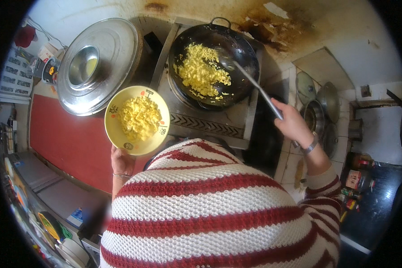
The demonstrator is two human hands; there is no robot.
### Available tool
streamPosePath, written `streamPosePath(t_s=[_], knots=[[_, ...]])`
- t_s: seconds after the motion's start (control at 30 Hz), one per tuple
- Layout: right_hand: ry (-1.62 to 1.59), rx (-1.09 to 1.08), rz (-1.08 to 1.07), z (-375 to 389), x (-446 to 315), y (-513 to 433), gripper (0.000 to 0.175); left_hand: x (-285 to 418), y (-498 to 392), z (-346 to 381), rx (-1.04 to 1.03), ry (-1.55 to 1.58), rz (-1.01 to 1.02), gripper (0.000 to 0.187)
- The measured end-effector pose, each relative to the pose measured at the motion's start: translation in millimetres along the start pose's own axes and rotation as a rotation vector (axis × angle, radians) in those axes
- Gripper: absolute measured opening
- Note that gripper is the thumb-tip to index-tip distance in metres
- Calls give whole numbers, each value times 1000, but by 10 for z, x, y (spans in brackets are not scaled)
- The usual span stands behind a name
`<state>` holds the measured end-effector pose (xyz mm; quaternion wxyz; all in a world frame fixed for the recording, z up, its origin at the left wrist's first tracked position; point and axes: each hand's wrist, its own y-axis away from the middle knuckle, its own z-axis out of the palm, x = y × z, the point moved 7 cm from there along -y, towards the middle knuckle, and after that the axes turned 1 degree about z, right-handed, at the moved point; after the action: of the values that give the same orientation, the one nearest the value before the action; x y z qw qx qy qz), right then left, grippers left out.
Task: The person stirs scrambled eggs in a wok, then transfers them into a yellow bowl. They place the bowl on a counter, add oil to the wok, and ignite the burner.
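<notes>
My left hand [122, 160] grips the near rim of a yellow bowl [160, 140], which holds yellow scrambled egg [140, 117]. The bowl is at the left of the stove, level with its front part. In my right hand [290, 122] is the long metal handle of a cooking utensil [263, 92]; its blurred head lies inside a black wok [244, 83]. More scrambled egg [201, 73] is spread over the left and middle of the wok, beside the utensil's head.
A large pot with a metal lid [120, 43] stands left of the wok, a metal bowl [83, 67] on top. A red surface [63, 144] lies below it. Pans and lids [328, 100] lean at the right. Bottles and jars [355, 181] stand further right. A stained wall [308, 30] rises behind the wok.
</notes>
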<state>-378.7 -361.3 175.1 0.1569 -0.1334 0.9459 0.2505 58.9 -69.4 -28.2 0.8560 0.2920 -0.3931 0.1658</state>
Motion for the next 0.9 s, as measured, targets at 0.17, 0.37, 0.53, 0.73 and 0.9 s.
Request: streamPosePath(t_s=[0.17,0.37,0.53,0.73,0.9], knots=[[-523,-184,331,112,202,58,65,-112,20,-40,75,199,-204,73],[-944,-518,343,745,-44,24,53,-108,-2,-57,-21,109,-146,75],[-707,-473,327,963,96,-130,54,-86,-24,220,-46,286,-117,70],[-652,-434,293,958,414,-251,49,-163,-165,452,70,282,-167,64],[-859,-525,331,1299,518,-474,36,-202,-281,644,69,271,-180,65]])
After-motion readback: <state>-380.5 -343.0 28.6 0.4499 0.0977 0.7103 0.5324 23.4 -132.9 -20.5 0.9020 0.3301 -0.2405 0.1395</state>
